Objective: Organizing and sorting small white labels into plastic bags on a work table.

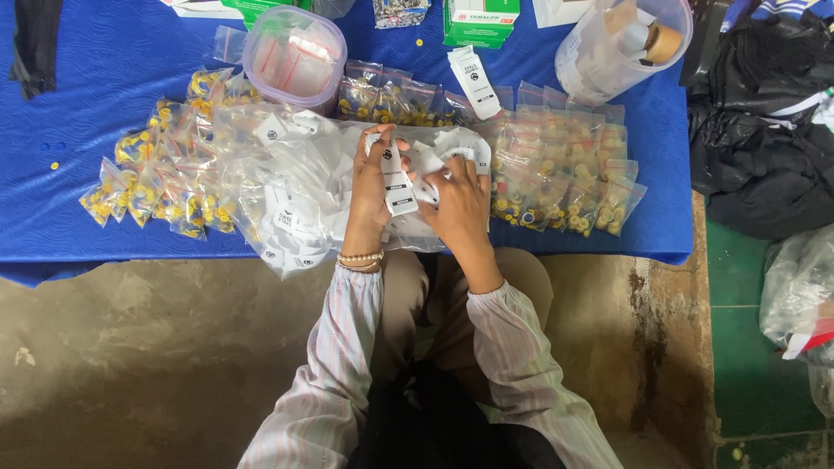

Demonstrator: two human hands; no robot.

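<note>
Nearest, both hands sit over a clear bag of white tags (304, 200) at the bench's (87, 217) near edge. Left hand (372, 187) has its grip clamped on one white tag (395, 178). Right hand (460, 204) looks pinched on another tag, hard to tell. Small bags of yellow beads (165, 191) lie left and right. Farther back, a lidded plastic tub (295, 54) and green box (480, 22).

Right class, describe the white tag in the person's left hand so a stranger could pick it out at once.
Start at the blue table and find the clear bag of white tags at its near edge. Above it, the left hand pinches one narrow tag. Unlike the loose tags, it stands upright, with a dark band near its bottom.
</note>
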